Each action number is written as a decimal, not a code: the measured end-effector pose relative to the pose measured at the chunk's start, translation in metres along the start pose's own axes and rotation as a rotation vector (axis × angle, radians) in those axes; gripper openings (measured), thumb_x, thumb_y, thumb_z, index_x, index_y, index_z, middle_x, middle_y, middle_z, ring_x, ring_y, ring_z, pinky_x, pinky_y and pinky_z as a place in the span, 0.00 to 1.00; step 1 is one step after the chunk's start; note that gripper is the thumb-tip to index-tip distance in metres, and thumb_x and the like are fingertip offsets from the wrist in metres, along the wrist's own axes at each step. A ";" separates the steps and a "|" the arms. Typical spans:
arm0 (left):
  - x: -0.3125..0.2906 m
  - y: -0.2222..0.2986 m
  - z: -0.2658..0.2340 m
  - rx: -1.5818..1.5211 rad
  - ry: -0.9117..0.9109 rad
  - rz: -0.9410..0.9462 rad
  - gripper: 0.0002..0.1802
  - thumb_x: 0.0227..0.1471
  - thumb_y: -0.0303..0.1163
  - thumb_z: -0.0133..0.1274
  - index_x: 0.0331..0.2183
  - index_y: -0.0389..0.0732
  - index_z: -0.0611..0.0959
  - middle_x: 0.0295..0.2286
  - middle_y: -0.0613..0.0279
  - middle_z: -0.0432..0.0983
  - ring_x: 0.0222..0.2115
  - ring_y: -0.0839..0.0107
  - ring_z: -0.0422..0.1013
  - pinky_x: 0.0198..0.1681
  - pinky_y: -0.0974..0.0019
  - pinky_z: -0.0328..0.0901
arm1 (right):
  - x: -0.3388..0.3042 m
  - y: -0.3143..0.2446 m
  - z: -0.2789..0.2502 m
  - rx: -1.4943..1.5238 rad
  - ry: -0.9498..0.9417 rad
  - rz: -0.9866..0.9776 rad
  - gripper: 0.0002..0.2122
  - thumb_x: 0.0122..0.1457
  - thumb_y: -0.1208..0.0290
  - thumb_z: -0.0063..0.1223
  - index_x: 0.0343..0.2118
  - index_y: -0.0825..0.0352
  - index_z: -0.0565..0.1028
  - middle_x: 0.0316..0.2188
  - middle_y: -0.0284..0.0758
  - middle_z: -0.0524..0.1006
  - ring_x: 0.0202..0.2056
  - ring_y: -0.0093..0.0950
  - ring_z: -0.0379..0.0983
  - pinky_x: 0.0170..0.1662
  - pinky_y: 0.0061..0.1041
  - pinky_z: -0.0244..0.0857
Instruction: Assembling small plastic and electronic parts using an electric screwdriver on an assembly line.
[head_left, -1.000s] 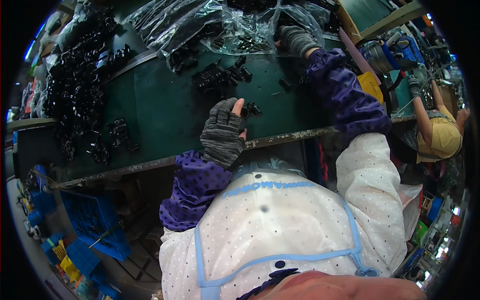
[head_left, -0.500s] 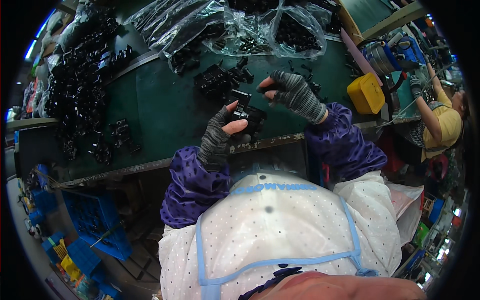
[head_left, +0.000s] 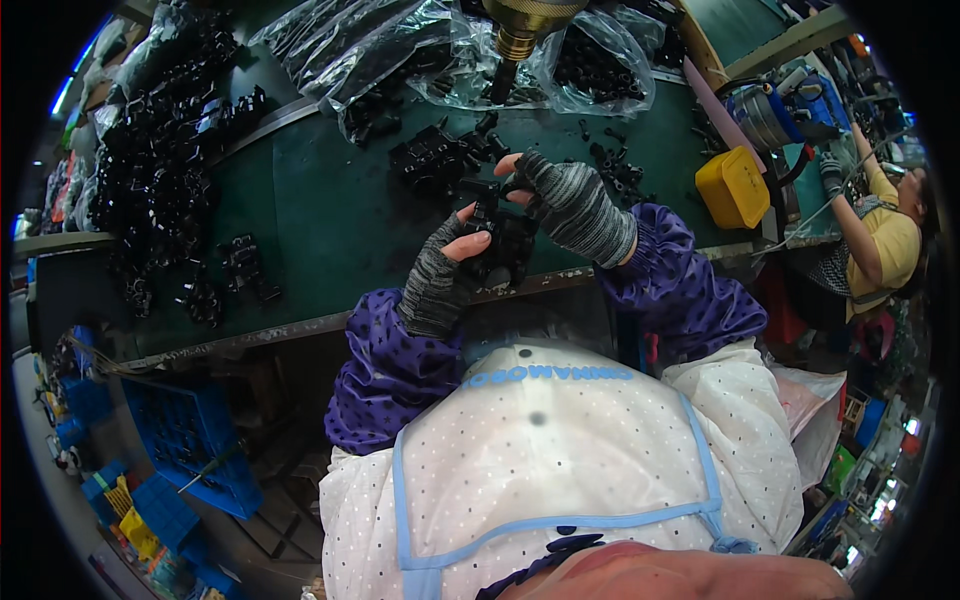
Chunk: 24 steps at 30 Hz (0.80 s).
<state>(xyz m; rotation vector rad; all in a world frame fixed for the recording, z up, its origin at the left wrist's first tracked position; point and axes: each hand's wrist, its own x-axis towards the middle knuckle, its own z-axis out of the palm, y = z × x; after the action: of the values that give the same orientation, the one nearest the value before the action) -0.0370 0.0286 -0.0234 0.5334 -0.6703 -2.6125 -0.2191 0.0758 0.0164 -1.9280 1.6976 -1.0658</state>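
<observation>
Two hands on one piece here. The left hand [head_left: 438, 278] has a firm hold on a black part [head_left: 507, 250], thumb across its side, right over the near edge of the bench [head_left: 330, 210]. The right hand [head_left: 578, 205] is up at the top end of it, fingertips bunched in close. Can't tell if those fingertips are pinching something tiny or just touching the part, it's all black on black.

My read: this is the fiddly fitting or adjusting bit. Next move probably calls for the left to stay rock steady while the right lines things up by feel.

Stuff-wise, the part is chunky and blocky with a narrower piece sticking up, kinda hard plastic or coated metal, I'd guess. A similar knobbly cluster [head_left: 440, 157] sits on the bench just beyond, and little black bits [head_left: 618, 168] are scattered past the right hand. The bench top is smooth dark green with a chipped, scuffed edge. Bags [head_left: 360, 50] at the back are clear, crinkly and shiny. In front of them in view hangs a driver [head_left: 525, 20], rounded and brassy with a dark bit pointing down. Yellow tub [head_left: 735, 188] is boxy with soft corners. Gloves [head_left: 595, 220] are stretchy grey knit, fingerless; sleeves [head_left: 385, 385] are silky purple.
</observation>
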 end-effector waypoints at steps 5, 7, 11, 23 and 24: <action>-0.001 -0.002 0.000 -0.023 0.049 -0.015 0.30 0.45 0.29 0.53 0.51 0.35 0.65 0.39 0.54 0.71 0.38 0.67 0.72 0.38 0.67 0.72 | 0.006 -0.006 -0.003 0.015 -0.075 0.091 0.14 0.49 0.76 0.58 0.40 0.65 0.72 0.27 0.35 0.76 0.29 0.30 0.76 0.31 0.23 0.68; -0.002 -0.002 0.000 -0.024 0.085 -0.014 0.31 0.45 0.28 0.53 0.52 0.35 0.64 0.39 0.54 0.71 0.38 0.67 0.72 0.38 0.66 0.72 | 0.006 -0.006 -0.005 0.046 -0.087 0.116 0.13 0.49 0.75 0.59 0.39 0.65 0.72 0.26 0.35 0.77 0.29 0.28 0.77 0.31 0.22 0.69; -0.004 -0.001 0.000 0.026 0.063 0.016 0.26 0.47 0.30 0.48 0.50 0.35 0.67 0.43 0.53 0.70 0.42 0.63 0.70 0.46 0.62 0.67 | 0.002 -0.002 -0.002 0.041 0.001 0.051 0.12 0.48 0.75 0.61 0.36 0.66 0.74 0.26 0.35 0.77 0.29 0.26 0.76 0.32 0.21 0.69; -0.002 0.001 0.003 -0.070 0.008 0.024 0.26 0.47 0.27 0.49 0.51 0.37 0.66 0.40 0.54 0.71 0.39 0.64 0.72 0.40 0.62 0.71 | -0.001 -0.008 0.007 0.145 0.151 0.118 0.09 0.48 0.79 0.59 0.33 0.68 0.76 0.26 0.34 0.78 0.27 0.22 0.75 0.32 0.20 0.69; -0.002 0.001 0.003 -0.046 -0.004 0.029 0.26 0.47 0.28 0.49 0.50 0.36 0.67 0.41 0.54 0.71 0.40 0.63 0.72 0.42 0.61 0.70 | 0.000 -0.006 0.006 0.144 0.134 0.090 0.09 0.47 0.78 0.60 0.33 0.68 0.76 0.26 0.34 0.78 0.27 0.22 0.75 0.32 0.20 0.69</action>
<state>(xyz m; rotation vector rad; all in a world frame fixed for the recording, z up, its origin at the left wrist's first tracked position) -0.0365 0.0298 -0.0203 0.5010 -0.6127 -2.5961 -0.2103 0.0764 0.0168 -1.7099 1.7090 -1.2704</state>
